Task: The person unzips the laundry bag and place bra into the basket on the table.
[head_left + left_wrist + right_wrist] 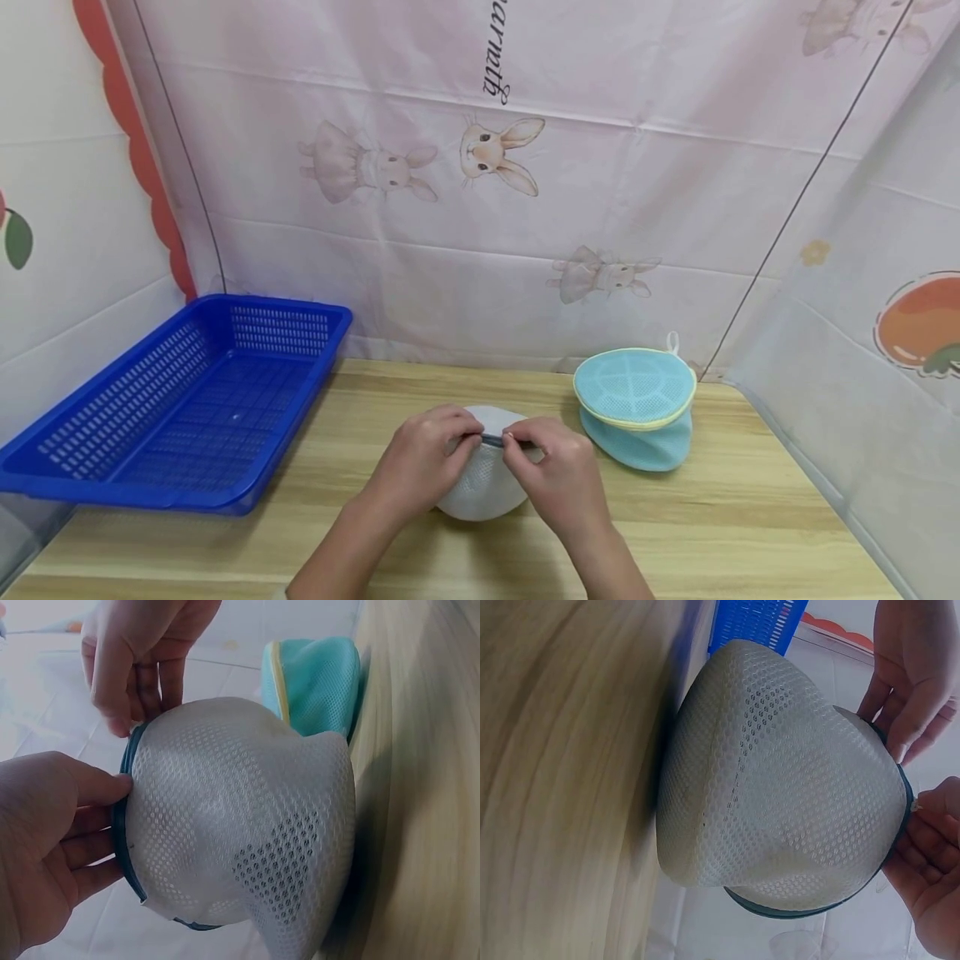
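Observation:
A white mesh laundry bag [480, 487], rounded and slightly caved in at its side, stands at the front middle of the table between both hands. A dark zipper [129, 847] runs round its upper rim. My left hand [427, 457] pinches this rim between thumb and fingers. Close beside it, my right hand [561, 467] pinches the zipper edge, with a small pale pull tab [916, 804] at its fingertips. The fingers of both hands curl under the rim on the far side. In the head view the hands hide much of the bag's top.
A blue plastic basket [258, 454] with slotted walls stands on the left of the wooden table [720, 533]. At the back right sits a teal mesh bag [637, 450] with yellow trim and a white loop. A printed cloth [420, 275] with rabbits hangs behind.

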The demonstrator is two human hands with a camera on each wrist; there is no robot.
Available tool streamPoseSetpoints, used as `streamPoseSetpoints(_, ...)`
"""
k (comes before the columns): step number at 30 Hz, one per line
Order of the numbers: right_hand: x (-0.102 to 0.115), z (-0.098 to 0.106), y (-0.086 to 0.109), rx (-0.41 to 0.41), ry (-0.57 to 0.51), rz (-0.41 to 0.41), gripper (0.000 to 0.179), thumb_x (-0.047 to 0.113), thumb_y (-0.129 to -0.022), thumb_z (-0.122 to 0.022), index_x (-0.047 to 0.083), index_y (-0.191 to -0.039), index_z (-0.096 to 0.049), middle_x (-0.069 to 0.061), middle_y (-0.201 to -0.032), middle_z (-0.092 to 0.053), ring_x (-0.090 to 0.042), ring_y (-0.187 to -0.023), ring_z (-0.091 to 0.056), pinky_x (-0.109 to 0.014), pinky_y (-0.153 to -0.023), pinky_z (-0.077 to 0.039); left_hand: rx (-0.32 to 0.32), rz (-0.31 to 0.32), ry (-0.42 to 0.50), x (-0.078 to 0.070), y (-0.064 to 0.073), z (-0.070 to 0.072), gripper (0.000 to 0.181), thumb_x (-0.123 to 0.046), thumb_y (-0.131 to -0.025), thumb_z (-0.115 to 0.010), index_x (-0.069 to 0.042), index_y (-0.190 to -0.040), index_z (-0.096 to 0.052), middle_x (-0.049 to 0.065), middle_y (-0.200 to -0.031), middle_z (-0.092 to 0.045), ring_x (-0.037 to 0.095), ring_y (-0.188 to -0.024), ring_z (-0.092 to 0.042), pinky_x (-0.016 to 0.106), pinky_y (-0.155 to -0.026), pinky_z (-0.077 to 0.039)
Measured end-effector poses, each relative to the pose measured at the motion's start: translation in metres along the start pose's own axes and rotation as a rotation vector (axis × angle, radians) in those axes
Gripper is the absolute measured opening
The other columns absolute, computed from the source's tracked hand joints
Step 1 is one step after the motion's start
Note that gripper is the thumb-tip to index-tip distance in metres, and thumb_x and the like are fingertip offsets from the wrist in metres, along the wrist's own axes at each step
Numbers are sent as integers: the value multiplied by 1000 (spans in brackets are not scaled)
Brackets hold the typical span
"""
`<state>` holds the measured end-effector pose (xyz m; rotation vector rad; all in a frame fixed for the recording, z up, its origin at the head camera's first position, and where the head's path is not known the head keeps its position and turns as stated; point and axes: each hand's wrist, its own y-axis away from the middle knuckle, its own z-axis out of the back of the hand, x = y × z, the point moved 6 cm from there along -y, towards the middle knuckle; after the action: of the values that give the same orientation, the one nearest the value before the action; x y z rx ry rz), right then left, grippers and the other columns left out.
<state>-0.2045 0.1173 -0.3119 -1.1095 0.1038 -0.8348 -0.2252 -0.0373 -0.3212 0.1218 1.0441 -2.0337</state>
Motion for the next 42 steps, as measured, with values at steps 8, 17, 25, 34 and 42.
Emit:
streamPoseSetpoints(8, 4, -5, 1, 19, -11, 8, 15, -2, -75, -77, 12, -77, -74, 7, -77, -71, -3, -75, -66, -14, -67, -54, -4, -72, 4, -10, 1, -5, 8, -8, -82, -78, -12, -89, -78, -4, -91, -72, 9, -87, -68, 27, -77, -57)
streamPoseSetpoints(17, 7, -5, 1, 17, -3, 23, 13, -1, -76, -76, 12, -77, -74, 6, -77, -71, -3, -74, -66, -16, -66, -54, -6, -86, 1, -14, 2, -5, 2, -13, -86, -76, -15, -87, -77, -8, -91, -70, 6, -88, -66, 23, -77, -56)
streamPoseSetpoints(25, 4, -4, 1, 10, -5, 18, 12, -2, -76, -74, 10, -79, -74, 4, -79, -73, -6, -74, -69, -16, -66, -56, -23, -96, 15, -14, 1, -1, 6, -8, -83, -78, -13, -82, -75, -5, -89, -71, 7, -85, -67, 24, -76, -57)
streamPoseSetpoints(34, -1, -2, 1, -10, 12, 12, 13, -3, -76, -76, 9, -79, -74, 3, -78, -73, -5, -72, -68, -14, -65, -55, -6, -52, 16, -9, 0, 1, 7, -6, -82, -78, -12, -82, -75, -5, -89, -72, 7, -85, -68, 25, -75, -58)
streamPoseSetpoints(42, -8, 1, 1, -16, 37, -17, 13, -3, -76, -76, 9, -79, -74, 1, -78, -73, -6, -71, -67, -16, -63, -55, -18, -28, 8, -5, -1, 4, 6, -7, -83, -78, -12, -82, -75, -5, -88, -71, 7, -85, -68, 25, -74, -57)
